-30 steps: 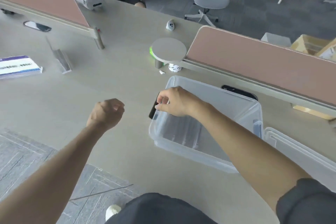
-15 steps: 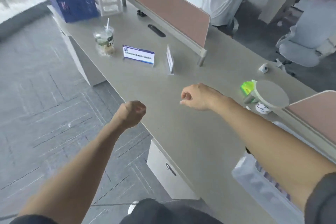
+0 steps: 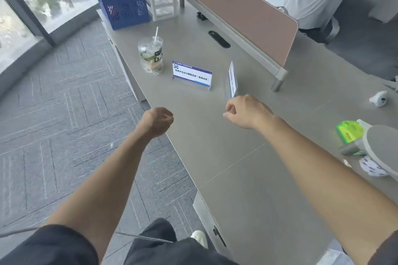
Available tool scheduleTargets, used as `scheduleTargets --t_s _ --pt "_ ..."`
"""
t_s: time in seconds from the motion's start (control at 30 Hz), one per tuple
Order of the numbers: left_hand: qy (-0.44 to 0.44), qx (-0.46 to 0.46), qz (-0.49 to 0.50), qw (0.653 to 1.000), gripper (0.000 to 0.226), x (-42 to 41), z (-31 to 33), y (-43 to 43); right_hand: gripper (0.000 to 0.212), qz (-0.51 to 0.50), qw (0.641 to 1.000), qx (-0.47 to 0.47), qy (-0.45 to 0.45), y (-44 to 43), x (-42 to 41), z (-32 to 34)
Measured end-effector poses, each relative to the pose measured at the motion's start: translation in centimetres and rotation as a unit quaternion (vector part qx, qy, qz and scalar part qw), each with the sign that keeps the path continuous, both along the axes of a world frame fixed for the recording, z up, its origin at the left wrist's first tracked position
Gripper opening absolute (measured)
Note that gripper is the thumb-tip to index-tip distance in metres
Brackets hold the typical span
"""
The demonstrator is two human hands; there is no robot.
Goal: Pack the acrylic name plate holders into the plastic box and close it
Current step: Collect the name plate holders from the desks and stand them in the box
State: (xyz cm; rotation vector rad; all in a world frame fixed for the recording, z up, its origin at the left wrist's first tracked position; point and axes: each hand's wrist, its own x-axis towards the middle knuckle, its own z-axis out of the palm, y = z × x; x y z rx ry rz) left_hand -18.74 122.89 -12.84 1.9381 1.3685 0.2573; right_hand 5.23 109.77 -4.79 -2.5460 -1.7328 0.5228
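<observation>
The counter (image 3: 215, 135) fills the view, and the drink cup (image 3: 150, 56) with its straw stands near its window-side edge. The pink divider (image 3: 243, 11) runs well to the right of the cup, and the blue file rack (image 3: 122, 0) stands beyond the cup at the counter's end. Two acrylic name plate holders remain out. The facing holder (image 3: 192, 75) stands upright just right of the cup. The edge-on holder (image 3: 232, 80) is further right of the cup, also upright.

A second ago the right grip (image 3: 245, 112) was at the rim of the plastic box. Since then the view has swung away, and the box is no longer plainly in sight. That grip is now stretched out just short of the edge-on holder, fingers curled in, with nothing visible in them. The left grip (image 3: 158, 121) hangs as an empty fist, nearer than the cup, over the counter's edge.

This looks like another fetch, so packing is unfinished and closing the box must wait.
</observation>
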Motion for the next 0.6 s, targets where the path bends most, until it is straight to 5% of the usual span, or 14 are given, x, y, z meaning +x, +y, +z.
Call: scheduleTargets --t_s 0.23,0.6 --pt "0.037 0.012 0.104 0.994 0.031 3.9 -3.4 9.9 0.028 -0.024 0.998 0.013 -0.064 8.4 1.6 -4.1" --pt "-0.112 -0.125 0.22 0.961 0.042 12.1 -12.0 24.7 0.037 -0.036 0.989 -0.043 -0.136 26.0 6.0 -10.1"
